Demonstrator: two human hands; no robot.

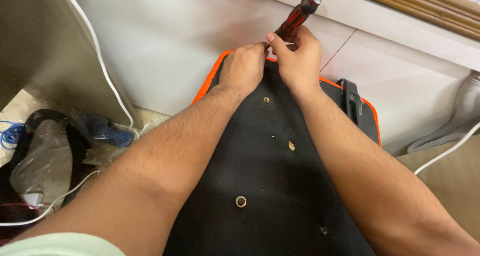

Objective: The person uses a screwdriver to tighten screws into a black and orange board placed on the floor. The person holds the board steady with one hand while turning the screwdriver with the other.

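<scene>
Near end of the black panel with orange trim (270,186): one brass screw (241,201) seated, a small dark hole (323,230) toward the near right, crumbs and shavings midway. Judged part-done; work now at the far edge. Both forearms reach straight out over the panel. Left hand (243,68) curled knuckles-up at the far edge, fingertips pinched; what they pinch is hidden. Right hand (299,56) closed round a red-handled screwdriver (298,15), handle tilted up and away toward the white wall (165,36).

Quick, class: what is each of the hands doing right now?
Left hand: closed, fingertips pinched at the top edge of the black panel.
Right hand: closed around the dark red screwdriver handle.
</scene>
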